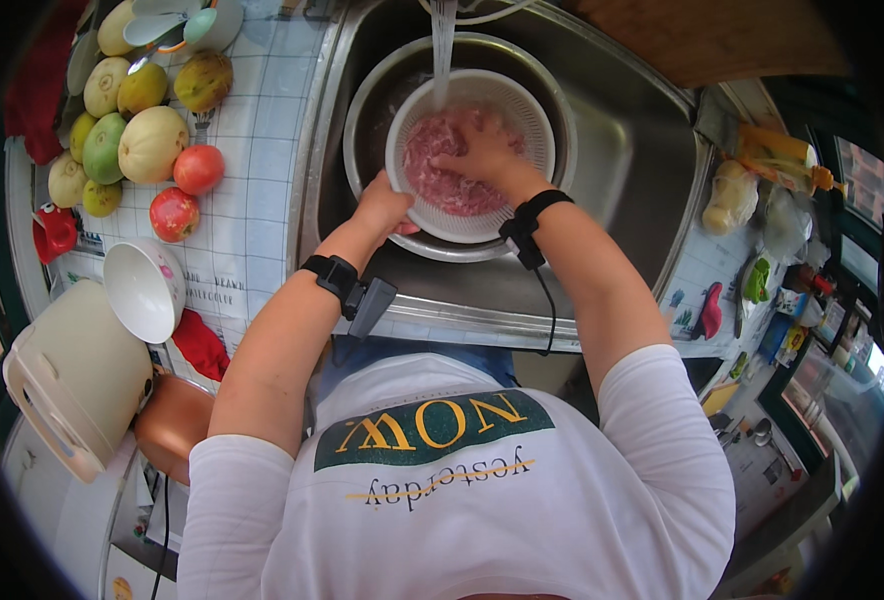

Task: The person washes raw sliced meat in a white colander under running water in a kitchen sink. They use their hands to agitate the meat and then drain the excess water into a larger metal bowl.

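My left hand [384, 208] grips the near left rim of a white plastic colander [532, 105]. The colander is inside a larger stainless steel basin [367, 97], which stands in the sink. Raw pink meat [453, 184] in small pieces lies in the colander. On the meat rests my right hand [484, 154], palm down with its fingers spread; some fingertips are blurred and partly hidden. A stream of water [442, 60] runs down at the colander's far side, just beyond the meat.
The steel sink [622, 172] surrounds the basin. On the left counter [262, 150] are melons and other round fruit [153, 145], two red tomatoes [198, 169], a white bowl [144, 289] and a cream-coloured appliance [85, 367]. Bagged food [731, 197] lies right of the sink.
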Demonstrator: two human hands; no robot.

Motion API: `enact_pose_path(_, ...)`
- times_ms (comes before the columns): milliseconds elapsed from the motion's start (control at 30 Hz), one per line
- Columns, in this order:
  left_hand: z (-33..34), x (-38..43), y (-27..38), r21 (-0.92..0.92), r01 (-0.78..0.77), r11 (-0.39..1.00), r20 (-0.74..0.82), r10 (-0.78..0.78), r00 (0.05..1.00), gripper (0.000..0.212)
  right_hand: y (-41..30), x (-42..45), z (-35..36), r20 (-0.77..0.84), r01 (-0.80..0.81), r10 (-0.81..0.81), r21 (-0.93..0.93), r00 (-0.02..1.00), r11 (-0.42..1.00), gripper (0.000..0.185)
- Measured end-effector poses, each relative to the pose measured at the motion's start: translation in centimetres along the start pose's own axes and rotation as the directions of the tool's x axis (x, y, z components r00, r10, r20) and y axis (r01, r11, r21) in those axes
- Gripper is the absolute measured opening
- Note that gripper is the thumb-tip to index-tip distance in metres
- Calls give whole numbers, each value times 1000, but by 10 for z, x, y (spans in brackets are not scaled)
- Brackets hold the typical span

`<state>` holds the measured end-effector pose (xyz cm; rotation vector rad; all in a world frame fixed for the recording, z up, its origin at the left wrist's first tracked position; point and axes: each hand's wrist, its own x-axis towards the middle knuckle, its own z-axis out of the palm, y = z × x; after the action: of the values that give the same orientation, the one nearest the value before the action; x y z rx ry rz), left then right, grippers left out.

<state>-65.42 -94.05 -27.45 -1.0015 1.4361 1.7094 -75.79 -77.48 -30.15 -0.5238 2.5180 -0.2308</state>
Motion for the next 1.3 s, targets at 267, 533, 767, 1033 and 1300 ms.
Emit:
enact_pose_path(267,3,-19,20,-30,-33,999,90,35,995,41,-20,-30,23,140,234,-239,54,961,971,48)
enact_pose_path(533,0,-8,12,-8,22,1000,75,-22,997,42,-77,-50,-115,529,-148,12,215,849,965,23)
enact_pose_path(767,-2,-2,5,-1,21,1000,83,-21,996,43,30,13,18,29,58,-91,566,995,823,43)
enact_pose_path(1033,0,-5,8,-21,34,999,100,-32,994,42,7,-38,6,39,-103,102,37,994,994,85)
enact_pose_path(1300,1,-14,17,-31,6,1000,88,-3,996,44,3,-31,61,202,28,-103,343,974,939,47)
